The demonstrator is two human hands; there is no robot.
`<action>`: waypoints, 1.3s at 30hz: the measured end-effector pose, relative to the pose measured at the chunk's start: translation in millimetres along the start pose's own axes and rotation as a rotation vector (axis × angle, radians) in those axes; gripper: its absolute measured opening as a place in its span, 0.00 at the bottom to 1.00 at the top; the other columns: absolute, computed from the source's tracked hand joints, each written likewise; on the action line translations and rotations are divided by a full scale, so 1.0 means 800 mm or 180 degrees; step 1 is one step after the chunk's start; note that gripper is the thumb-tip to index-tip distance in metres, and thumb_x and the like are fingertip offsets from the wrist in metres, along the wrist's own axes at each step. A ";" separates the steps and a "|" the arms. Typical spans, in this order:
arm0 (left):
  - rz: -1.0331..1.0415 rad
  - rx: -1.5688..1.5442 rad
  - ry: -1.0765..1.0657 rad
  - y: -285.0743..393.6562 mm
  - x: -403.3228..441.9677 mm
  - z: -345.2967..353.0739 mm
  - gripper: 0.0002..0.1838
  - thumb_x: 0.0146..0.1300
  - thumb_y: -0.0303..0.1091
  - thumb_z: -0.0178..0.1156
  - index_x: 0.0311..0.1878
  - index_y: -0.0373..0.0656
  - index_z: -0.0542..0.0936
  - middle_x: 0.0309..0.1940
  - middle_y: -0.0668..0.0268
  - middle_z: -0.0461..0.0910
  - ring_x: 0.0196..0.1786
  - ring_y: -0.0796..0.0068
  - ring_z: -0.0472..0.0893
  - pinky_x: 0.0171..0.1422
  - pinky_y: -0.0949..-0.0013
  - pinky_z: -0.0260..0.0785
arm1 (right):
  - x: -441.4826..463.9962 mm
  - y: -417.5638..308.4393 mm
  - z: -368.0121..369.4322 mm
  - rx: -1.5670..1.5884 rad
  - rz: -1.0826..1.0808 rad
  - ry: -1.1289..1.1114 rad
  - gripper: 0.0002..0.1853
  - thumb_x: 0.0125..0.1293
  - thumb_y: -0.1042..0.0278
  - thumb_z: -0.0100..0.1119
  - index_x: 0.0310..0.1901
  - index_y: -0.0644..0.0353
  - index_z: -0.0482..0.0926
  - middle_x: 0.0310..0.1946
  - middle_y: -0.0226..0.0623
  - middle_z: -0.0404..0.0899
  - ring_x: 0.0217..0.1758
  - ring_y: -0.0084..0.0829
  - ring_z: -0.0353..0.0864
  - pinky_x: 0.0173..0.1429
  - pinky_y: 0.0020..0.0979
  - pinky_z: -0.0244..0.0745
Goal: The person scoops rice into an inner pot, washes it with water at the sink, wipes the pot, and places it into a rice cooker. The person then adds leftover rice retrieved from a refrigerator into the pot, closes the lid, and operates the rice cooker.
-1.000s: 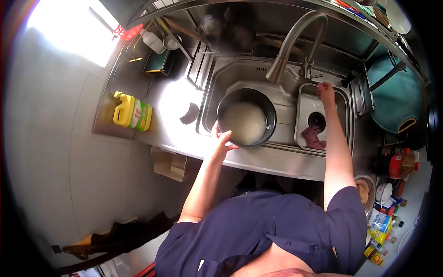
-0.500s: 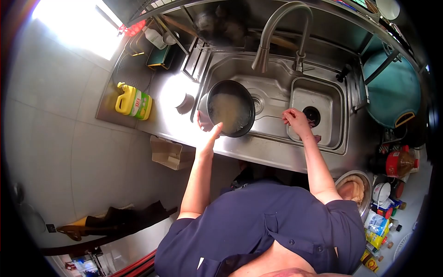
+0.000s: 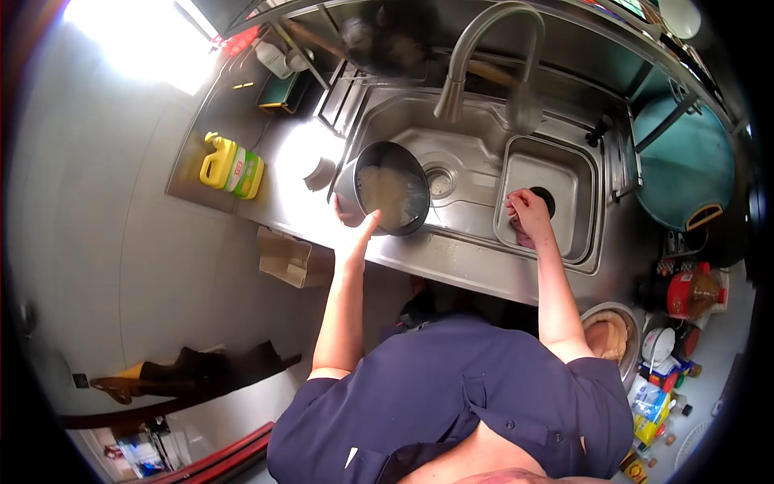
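A dark round pot [image 3: 414,181] with cloudy, pale liquid [image 3: 383,194] in it is over the left side of the large sink basin [image 3: 439,149]. My left hand [image 3: 352,234] grips its near-left side, thumb over the rim, and the pot tips to the right. My right hand [image 3: 530,214] hangs over the small basin [image 3: 568,165], beside the dark drain hole. Its fingers are curled together, and what they hold, if anything, is hidden. Just under it shows a purplish-pink scrap [image 3: 522,235]; whether the hand touches it I cannot tell.
A curved faucet [image 3: 455,89] arches over the sink. On the counter's left stand a yellow jug [image 3: 232,167] and a small cup [image 3: 320,172]. A teal round basin [image 3: 685,161] leans at the right. A metal bowl [image 3: 633,323] and several bottles and packets are nearer me.
The pot and my left hand have shifted slightly left, and the pot tips a little more. My right hand has moved slightly right over the small basin. The faucet looks unchanged.
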State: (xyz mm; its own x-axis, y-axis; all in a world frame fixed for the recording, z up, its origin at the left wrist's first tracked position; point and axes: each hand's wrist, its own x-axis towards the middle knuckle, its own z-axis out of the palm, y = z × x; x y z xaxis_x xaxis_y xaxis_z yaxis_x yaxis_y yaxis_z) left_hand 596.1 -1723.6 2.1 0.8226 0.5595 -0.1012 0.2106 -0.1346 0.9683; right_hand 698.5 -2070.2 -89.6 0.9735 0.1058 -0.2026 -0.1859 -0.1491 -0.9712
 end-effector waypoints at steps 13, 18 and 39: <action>-0.0993 -0.3478 -0.1346 -0.037 -0.091 -0.116 0.37 0.59 0.53 0.57 0.67 0.41 0.64 0.62 0.52 0.69 0.60 0.51 0.74 0.59 0.40 0.69 | -0.019 -0.156 0.065 0.0894 -0.0559 -0.1076 0.10 0.72 0.66 0.50 0.46 0.60 0.78 0.36 0.33 0.81 0.34 0.21 0.79 0.37 0.22 0.74; -0.0447 -0.3229 -0.0723 -0.053 -0.149 -0.209 0.37 0.58 0.48 0.60 0.68 0.42 0.62 0.62 0.56 0.69 0.62 0.58 0.72 0.59 0.46 0.71 | 0.017 -0.094 0.115 -0.0436 -0.0683 -0.0476 0.11 0.71 0.64 0.52 0.47 0.59 0.78 0.36 0.35 0.81 0.34 0.23 0.81 0.35 0.22 0.75; -0.1000 -0.4114 -0.0037 -0.216 -0.328 -0.451 0.32 0.59 0.47 0.59 0.62 0.37 0.69 0.58 0.56 0.74 0.60 0.59 0.73 0.63 0.50 0.64 | -0.226 -0.067 0.483 -0.0989 -0.0439 -0.2390 0.08 0.67 0.70 0.55 0.43 0.63 0.80 0.32 0.33 0.81 0.33 0.21 0.80 0.39 0.22 0.74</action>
State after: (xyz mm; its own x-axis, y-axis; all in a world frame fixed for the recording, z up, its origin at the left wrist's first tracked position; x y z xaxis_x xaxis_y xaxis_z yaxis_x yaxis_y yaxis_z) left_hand 153.3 -1551.8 -55.9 0.8375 0.4159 -0.3546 -0.2533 0.8703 0.4224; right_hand 481.1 -1701.5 -49.3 0.6164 0.7558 -0.2211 0.0813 -0.3404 -0.9368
